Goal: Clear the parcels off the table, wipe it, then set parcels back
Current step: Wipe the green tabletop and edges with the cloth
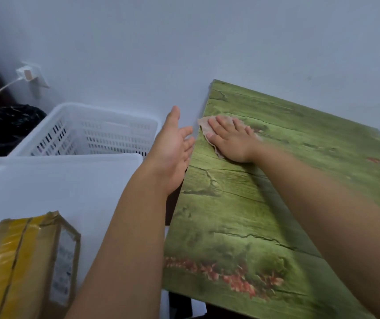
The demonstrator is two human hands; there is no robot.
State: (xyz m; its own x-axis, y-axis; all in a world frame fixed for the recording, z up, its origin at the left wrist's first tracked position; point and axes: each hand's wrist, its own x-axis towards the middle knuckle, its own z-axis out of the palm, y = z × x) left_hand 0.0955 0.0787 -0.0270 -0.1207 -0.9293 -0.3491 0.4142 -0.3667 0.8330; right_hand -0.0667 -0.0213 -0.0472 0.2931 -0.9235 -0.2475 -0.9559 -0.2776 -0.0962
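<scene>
The table (pixel 264 203) fills the right half of the view, its top covered in a green wood-plank print with a strip of red flowers near the 5 o'clock edge. No parcels sit on what shows of it.

The right hand (pixel 228 141) is pressed flat on a thin pinkish cloth (pixel 204 125) close to the table's far-left corner, roughly 12 o'clock from the middle of the view. Its fingers are spread and straight, palm down on the cloth, not curled round it. The cloth pokes out past the fingertips and along the thumb side, right at the table's left edge.

The left hand (pixel 175 146) hangs just off that same edge, at about 11 o'clock, palm turned toward the table and fingers straight and loose, gripping nothing. Whether its fingertips actually touch the edge is hard to say.

Over at 8 o'clock a cardboard parcel (pixel 30 268) wrapped in yellow tape, with a printed label on its side, lies on a white plastic lid or tray (pixel 69 180). Behind that, at 10 o'clock, stands a white slotted basket (pixel 87 127). A black bag (pixel 5 125) sits at 9 o'clock against the wall, under a wall socket (pixel 32 75) with a charger and cable plugged in.
</scene>
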